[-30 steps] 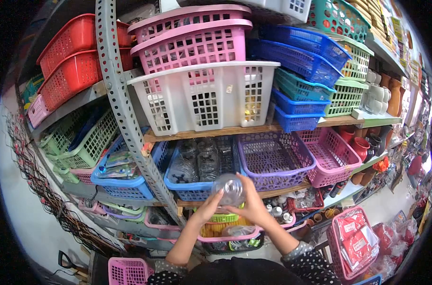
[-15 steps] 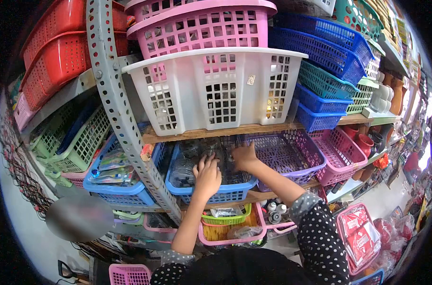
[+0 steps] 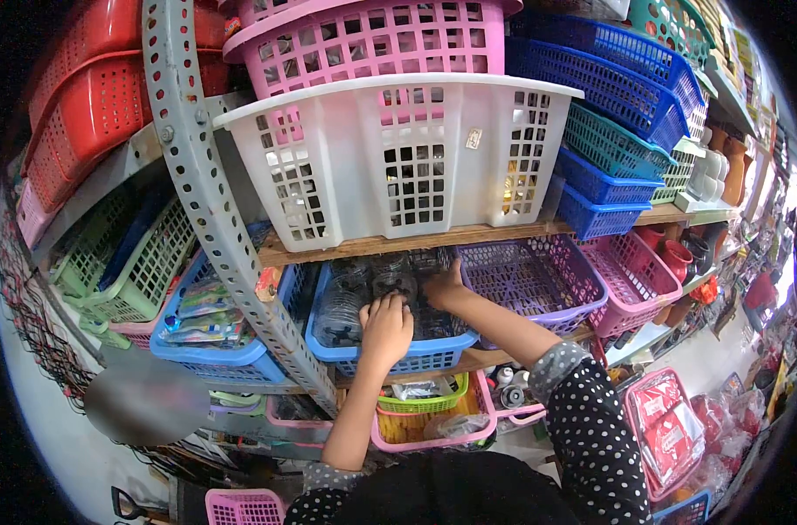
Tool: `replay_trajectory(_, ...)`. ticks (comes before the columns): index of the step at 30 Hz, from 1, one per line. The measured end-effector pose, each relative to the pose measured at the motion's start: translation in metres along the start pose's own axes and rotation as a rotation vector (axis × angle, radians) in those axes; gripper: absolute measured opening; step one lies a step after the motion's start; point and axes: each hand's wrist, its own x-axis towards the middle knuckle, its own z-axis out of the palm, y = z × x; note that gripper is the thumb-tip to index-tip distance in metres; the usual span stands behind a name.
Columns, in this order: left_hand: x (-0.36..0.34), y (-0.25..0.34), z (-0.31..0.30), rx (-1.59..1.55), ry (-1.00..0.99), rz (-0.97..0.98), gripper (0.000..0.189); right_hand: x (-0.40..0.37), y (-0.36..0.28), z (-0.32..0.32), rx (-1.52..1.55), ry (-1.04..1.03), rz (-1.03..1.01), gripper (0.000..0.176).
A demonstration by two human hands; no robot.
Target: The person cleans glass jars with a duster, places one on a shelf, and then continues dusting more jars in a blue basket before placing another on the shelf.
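A blue basket (image 3: 398, 357) on the middle shelf holds stacked clear round plastic pieces (image 3: 337, 317); their exact kind is hard to make out. My left hand (image 3: 387, 331) reaches over its front rim, fingers bent and close together on the pieces near the middle. What those fingertips grip is hidden. In the right part of the same basket is my right hand (image 3: 446, 287), its thumb raised and its fingers down among the plastic pieces, mostly out of sight. A clear piece (image 3: 393, 282) shows between the two hands.
A white basket (image 3: 346, 175) sits on the shelf above. To the right stand a purple basket (image 3: 556, 317) and a pink basket (image 3: 650, 304). A perforated metal post (image 3: 207, 188) rises at left. Below is a pink tray (image 3: 389, 442) with a green basket (image 3: 424, 404).
My left hand's fingers have drawn closer together and bent more. My right hand has shifted slightly within the basket, its fingers lower among the pieces. The view has moved slightly.
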Motion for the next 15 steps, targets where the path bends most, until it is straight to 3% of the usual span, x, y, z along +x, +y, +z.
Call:
replay_trajectory(4, -0.001, 0.005, -0.006, 0.004, 0.006, 0.0, 0.029, -0.025, 0.007, -0.008, 0.022, -0.018, -0.041, 0.04)
replay_trajectory(6, -0.002, 0.011, -0.015, -0.06, -0.049, -0.033, 0.029, -0.042, 0.011, 0.003, 0.064, 0.237, -0.077, 0.037)
replay_trajectory(7, -0.003, 0.013, -0.017, -0.06, -0.049, -0.031, 0.029, -0.052, 0.014, 0.008, 0.065, 0.238, -0.075, 0.037)
replay_trajectory(9, -0.007, 0.016, -0.019, -0.288, 0.043, 0.072, 0.025, -0.088, 0.021, 0.003, 0.221, 0.416, -0.136, 0.034)
replay_trajectory(13, -0.028, 0.039, -0.029, -0.341, 0.148, 0.23, 0.022, -0.151, 0.026, 0.006, 0.251, 0.565, -0.106, 0.034)
replay_trajectory(15, -0.039, 0.051, -0.028, -0.355, 0.158, 0.274, 0.021, -0.174, 0.028, 0.017, 0.274, 0.768, -0.089, 0.035)
